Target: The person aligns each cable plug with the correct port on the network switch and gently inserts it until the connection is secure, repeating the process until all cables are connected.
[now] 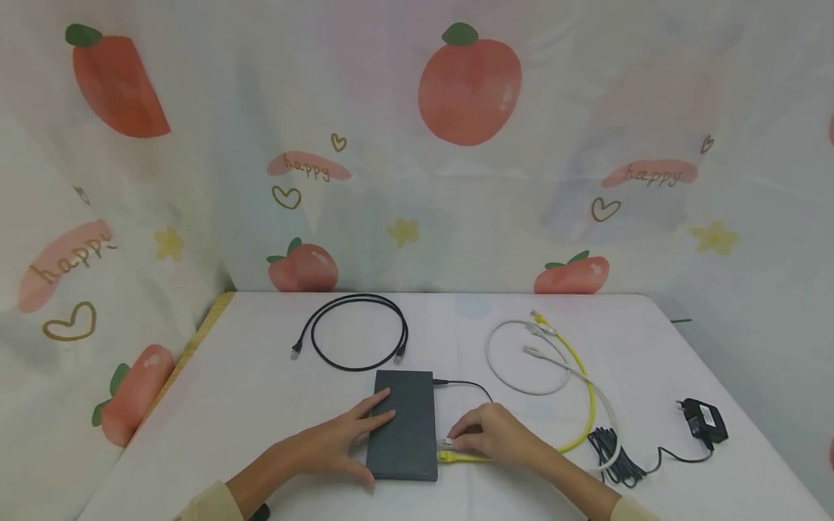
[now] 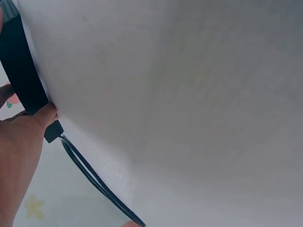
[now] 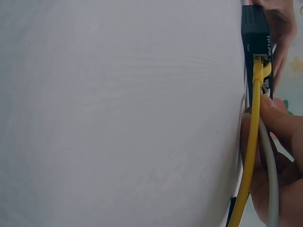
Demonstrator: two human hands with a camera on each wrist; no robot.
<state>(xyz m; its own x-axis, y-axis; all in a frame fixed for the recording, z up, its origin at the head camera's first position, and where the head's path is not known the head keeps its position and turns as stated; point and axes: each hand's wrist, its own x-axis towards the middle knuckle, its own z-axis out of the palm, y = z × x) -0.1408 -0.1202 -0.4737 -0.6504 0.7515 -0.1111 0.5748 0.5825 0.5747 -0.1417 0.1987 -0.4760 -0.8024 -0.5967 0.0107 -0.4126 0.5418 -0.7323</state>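
My left hand [image 1: 332, 441] rests on the left part of a black TP-LINK network switch [image 1: 407, 427], its fairly straight fingers on the top and its thumb against the left side. In the left wrist view, the thumb presses the switch's edge [image 2: 23, 66]. My right hand [image 1: 491, 438] pinches the plug of a grey Ethernet cable [image 3: 269, 156] at the switch's right side; its fingers partly hide whether the plug is inside a port. Beside it, the yellow Ethernet cable [image 3: 255, 118] has one end in a port.
A coiled black Ethernet cable [image 1: 360, 369] lies behind the switch. A thin power lead [image 1: 462, 382] joins the switch's far right side. To the right are the yellow cable's far end [image 1: 538, 317], a bundled black cord [image 1: 619, 459] and a power adapter [image 1: 704, 420].
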